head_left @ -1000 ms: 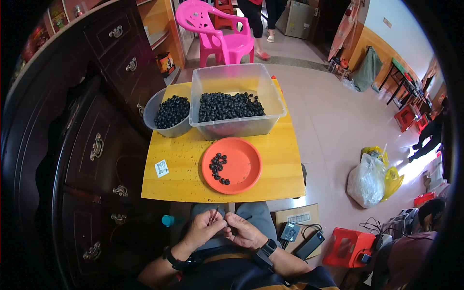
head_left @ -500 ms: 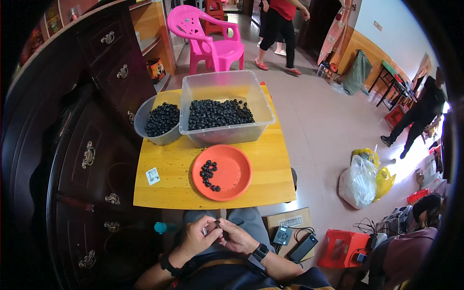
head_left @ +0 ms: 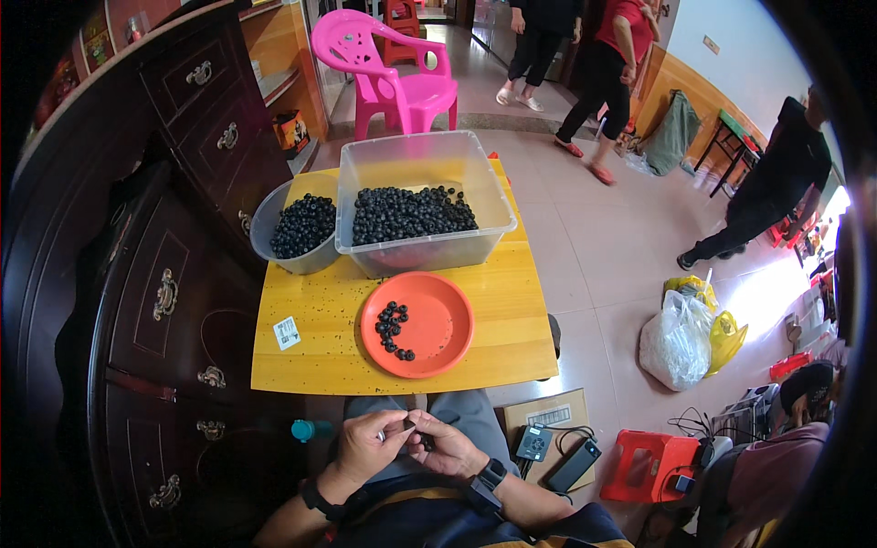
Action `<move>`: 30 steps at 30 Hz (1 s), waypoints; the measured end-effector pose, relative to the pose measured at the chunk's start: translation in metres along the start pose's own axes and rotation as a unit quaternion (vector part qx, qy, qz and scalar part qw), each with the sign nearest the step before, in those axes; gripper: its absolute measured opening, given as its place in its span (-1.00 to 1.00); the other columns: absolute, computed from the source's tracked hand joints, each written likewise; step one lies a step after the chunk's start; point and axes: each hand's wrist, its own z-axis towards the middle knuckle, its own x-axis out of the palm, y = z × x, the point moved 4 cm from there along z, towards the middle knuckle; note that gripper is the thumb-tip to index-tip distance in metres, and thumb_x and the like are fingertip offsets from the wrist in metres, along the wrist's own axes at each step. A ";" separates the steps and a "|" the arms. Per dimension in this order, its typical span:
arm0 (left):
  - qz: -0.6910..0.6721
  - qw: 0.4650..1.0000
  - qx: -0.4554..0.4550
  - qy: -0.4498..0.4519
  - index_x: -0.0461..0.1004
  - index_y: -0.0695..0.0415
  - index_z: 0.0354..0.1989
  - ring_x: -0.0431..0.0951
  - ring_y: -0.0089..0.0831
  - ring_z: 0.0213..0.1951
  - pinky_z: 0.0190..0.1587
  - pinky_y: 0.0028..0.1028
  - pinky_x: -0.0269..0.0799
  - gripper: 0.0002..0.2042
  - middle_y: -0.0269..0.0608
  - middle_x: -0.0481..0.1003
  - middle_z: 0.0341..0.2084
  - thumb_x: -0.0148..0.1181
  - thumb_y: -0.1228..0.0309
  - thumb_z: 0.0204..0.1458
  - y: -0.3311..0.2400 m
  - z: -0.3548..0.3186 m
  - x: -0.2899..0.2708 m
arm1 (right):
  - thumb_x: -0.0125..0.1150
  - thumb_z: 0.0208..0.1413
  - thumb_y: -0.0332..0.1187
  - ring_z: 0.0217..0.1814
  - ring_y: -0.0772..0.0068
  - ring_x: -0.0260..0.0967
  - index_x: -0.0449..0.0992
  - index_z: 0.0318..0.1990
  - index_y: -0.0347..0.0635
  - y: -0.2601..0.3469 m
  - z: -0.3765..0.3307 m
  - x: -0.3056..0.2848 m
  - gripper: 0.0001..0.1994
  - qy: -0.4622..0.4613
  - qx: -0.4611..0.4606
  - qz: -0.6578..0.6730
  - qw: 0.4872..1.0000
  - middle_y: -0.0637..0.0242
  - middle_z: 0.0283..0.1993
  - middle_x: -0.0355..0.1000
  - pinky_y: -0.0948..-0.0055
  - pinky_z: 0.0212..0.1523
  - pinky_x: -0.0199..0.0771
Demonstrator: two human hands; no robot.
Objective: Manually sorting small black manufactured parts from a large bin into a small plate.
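Note:
Above my lap, in front of the table's near edge, both hands meet with the fingertips together. My left hand (head_left: 373, 440) is closed in a pinch; whatever is between its fingertips is too small to make out. My right hand (head_left: 448, 444) is closed around small dark pieces (head_left: 427, 442), partly hidden by the fingers. Closest to the hands on the table is a round orange plate (head_left: 443, 320) with several small round black bead-like pieces (head_left: 393, 321) along its left side. Behind it, a clear rectangular bin (head_left: 429, 258) and a clear round tub (head_left: 272, 258) hold many more black pieces.
A yellow table (head_left: 320, 356) carries the containers, a white label (head_left: 287, 333) and scattered dark specks. Dark drawers (head_left: 164, 301) stand left, a pink chair (head_left: 411, 91) behind. On the right lie plastic bags (head_left: 678, 342), a red stool (head_left: 647, 466) and a cardboard box (head_left: 557, 411). Several people are around.
My left hand has shifted slightly, its fingertips now higher against the right hand's. Dark pieces show in my right palm. People in the background have walked; the plate and containers stay put.

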 end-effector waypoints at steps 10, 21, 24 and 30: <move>0.046 0.999 -0.013 -0.023 0.45 0.19 -0.47 0.50 -0.36 -0.62 -0.53 -0.45 0.39 -0.79 -0.16 0.48 -0.64 0.41 0.43 -0.12 -0.003 0.002 -0.004 | 0.12 0.26 -0.30 -0.35 0.69 0.30 0.42 -0.16 -0.06 0.007 -0.001 -0.001 -0.90 -0.022 -0.036 0.019 0.999 0.49 -0.29 0.40 0.65 -0.36 0.34; -0.058 0.985 -0.095 0.134 0.44 0.26 -0.31 0.56 -0.40 -0.47 -0.39 -0.43 0.42 -0.82 -0.12 0.52 -0.53 0.20 0.38 0.10 0.006 0.010 -0.017 | 0.14 0.24 -0.32 -0.39 0.64 0.23 0.45 -0.10 -0.08 0.030 -0.010 0.015 -0.86 0.008 -0.077 0.021 0.997 0.33 -0.16 0.40 0.66 -0.41 0.26; -0.039 0.988 -0.081 0.122 0.44 0.25 -0.33 0.57 -0.37 -0.47 -0.40 -0.42 0.42 -0.81 -0.11 0.53 -0.52 0.23 0.37 0.08 0.005 0.013 -0.016 | 0.13 0.26 -0.31 -0.41 0.66 0.25 0.43 -0.09 -0.09 0.027 -0.010 0.021 -0.85 0.026 -0.072 0.002 0.997 0.38 -0.18 0.45 0.64 -0.40 0.28; 0.059 0.994 -0.008 0.096 0.44 0.21 -0.37 0.58 -0.20 -0.49 -0.44 -0.35 0.43 -0.72 -0.09 0.52 -0.55 0.31 0.24 0.02 -0.006 0.016 -0.012 | 0.13 0.26 -0.29 -0.41 0.71 0.26 0.43 -0.11 -0.09 0.021 -0.010 0.017 -0.85 0.007 -0.046 -0.019 0.999 0.48 -0.25 0.42 0.70 -0.45 0.26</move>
